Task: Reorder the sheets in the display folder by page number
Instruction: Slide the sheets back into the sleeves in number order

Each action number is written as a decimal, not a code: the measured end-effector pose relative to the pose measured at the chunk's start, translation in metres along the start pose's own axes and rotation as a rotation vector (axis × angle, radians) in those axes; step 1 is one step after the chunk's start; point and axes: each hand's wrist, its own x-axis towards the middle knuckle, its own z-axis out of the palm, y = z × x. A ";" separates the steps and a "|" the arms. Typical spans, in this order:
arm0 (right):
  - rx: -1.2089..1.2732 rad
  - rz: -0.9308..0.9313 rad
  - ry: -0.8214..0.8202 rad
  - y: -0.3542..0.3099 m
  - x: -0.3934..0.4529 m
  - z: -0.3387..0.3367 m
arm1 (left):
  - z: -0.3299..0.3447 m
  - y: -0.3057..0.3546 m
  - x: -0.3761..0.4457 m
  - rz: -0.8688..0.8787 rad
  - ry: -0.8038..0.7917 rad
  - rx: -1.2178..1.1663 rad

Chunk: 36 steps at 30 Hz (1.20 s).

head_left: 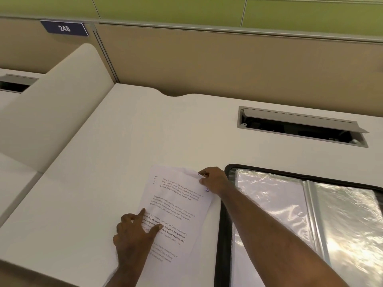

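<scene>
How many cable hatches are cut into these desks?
2. One open cable hatch sits in the near desk, behind the display folder; another cable hatch shows at the far left, partly cut off.

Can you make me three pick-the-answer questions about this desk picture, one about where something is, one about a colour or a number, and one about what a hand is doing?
1. Where does the printed sheet lie next to the open display folder?
A. to its left, on the desk
B. inside one of its pockets
C. on top of its right page

2. What number is on the dark blue sign?
A. 842
B. 248
C. 100

3. What is the right hand doing?
A. lying flat on the folder
B. pinching the sheet's top right corner
C. hanging in the air, holding nothing

Answers:
1. A, the sheet lies on the white desk beside the folder's black edge.
2. B, white digits on the sign read 248.
3. B, its fingers close on the corner, while the left hand rests fingertips on the sheet lower down.
</scene>
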 end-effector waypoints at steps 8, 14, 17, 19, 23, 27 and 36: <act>0.222 0.067 0.201 0.006 0.009 -0.027 | 0.003 -0.007 -0.001 0.003 -0.014 0.088; 0.316 -0.139 0.536 -0.009 0.008 -0.088 | 0.000 -0.013 0.011 -0.051 -0.025 0.111; 0.455 -0.235 0.650 -0.015 -0.005 -0.127 | 0.001 -0.015 0.020 -0.066 -0.033 0.118; 0.570 -0.291 0.687 -0.016 -0.020 -0.149 | 0.001 -0.014 0.025 -0.084 -0.033 0.122; 0.673 -0.348 0.744 -0.019 -0.059 -0.181 | -0.008 0.012 0.028 -0.049 -0.020 0.014; 0.739 -0.375 0.727 -0.018 -0.097 -0.196 | -0.024 0.076 0.025 0.146 -0.080 -0.383; 0.803 -0.330 0.687 0.037 -0.150 -0.237 | -0.054 0.232 -0.008 0.422 -0.481 -0.958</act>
